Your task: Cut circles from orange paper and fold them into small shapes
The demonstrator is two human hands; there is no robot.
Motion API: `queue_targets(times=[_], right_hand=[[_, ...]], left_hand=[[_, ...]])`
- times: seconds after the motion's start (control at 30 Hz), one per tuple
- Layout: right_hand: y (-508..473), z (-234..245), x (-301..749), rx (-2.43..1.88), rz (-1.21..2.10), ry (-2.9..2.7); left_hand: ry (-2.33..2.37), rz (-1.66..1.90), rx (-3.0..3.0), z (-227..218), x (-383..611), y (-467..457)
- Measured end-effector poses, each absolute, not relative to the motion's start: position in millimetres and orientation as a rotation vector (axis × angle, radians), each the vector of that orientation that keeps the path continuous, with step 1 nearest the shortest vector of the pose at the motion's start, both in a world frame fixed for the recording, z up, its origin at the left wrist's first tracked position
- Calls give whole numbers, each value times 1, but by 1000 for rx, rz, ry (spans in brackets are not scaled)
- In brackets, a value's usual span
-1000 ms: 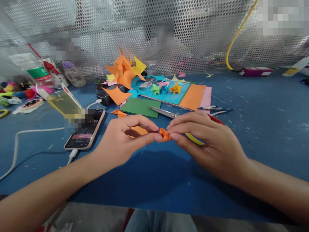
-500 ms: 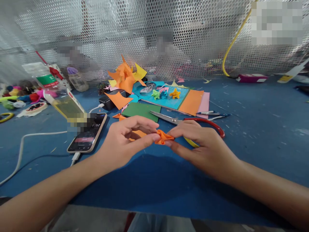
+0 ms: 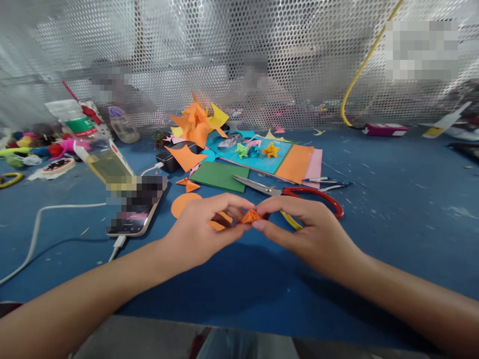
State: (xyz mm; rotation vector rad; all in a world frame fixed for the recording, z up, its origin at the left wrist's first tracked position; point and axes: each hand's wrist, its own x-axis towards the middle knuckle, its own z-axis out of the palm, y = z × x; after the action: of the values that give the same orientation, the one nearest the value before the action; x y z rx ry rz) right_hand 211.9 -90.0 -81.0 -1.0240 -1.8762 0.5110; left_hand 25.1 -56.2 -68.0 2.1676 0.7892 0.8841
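Between the fingertips of both hands is a small folded orange paper piece (image 3: 250,216), partly covered by the fingers. My left hand (image 3: 209,224) pinches it from the left, and my right hand (image 3: 305,222) pinches it from the right, just above the blue table. Behind my right hand lie scissors (image 3: 271,190) with red and yellow handles, blades pointing left. An orange paper disc (image 3: 184,204) lies partly behind my left hand. Farther back rests a green paper stack (image 3: 220,175). Small green, blue and yellow-orange folded paper stars, the last a yellow-orange star (image 3: 270,149), sit on blue paper.
To the left are a phone (image 3: 138,209) with a white cable (image 3: 35,229) and a tilted bottle (image 3: 93,144). Orange paper scraps (image 3: 196,122) pile up before a perforated metal screen (image 3: 224,60). Pens (image 3: 329,182) lie right of the orange and pink sheets.
The orange paper piece has been turned and shows a more compact face; my fingertips have come closer together around it. More of the orange disc shows. The view has shifted slightly.
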Motion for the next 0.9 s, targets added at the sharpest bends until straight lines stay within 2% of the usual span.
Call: queue_targets(times=[0.17, 0.3, 0.57, 0.9], right_hand=[[-91, -83, 213, -939, 318, -1943], [-91, -82, 215, -956, 297, -1959], [-88, -77, 214, -1084, 648, -1749], [-86, -78, 216, -1059, 629, -1755]], left_hand=[[742, 952, 2288, -73, 25, -58], [762, 979, 2295, -73, 26, -59], [902, 839, 1975, -63, 26, -60], [948, 743, 1878, -58, 28, -55]])
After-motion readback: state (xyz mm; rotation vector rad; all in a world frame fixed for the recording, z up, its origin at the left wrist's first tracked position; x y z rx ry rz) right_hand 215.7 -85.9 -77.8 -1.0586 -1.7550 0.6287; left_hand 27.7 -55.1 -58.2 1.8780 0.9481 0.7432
